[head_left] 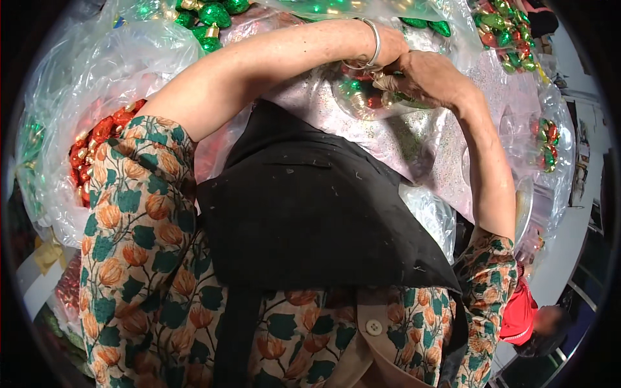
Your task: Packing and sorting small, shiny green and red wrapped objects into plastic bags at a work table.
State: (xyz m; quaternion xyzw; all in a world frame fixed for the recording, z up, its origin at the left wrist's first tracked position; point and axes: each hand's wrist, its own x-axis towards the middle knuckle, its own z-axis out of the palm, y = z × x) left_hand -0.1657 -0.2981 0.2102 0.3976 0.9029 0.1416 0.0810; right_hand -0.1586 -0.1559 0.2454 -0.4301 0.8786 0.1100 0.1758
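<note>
My two hands meet at the far middle of the head view, above a pink, glitter-strewn work surface [446,165]. My left hand [388,46], with a silvery bangle at its wrist, bends in from the left, its fingers mostly hidden. Against it, my right hand [430,77] has its fingers curled inward and closed; what they hold is hidden. Just below the hands is a rounded clear plastic container [363,111] with red and green shiny bulb-shaped ornaments [352,87] in it. Whether either hand grips the container, I cannot tell.
Glittery green bulb ornaments [213,14] lie at the far left. Red ones [107,132] fill a clear plastic bag [139,48] on the left. Mixed red, green and gold ornaments [504,32] are heaped far right. A person in red [519,313] is at the right edge.
</note>
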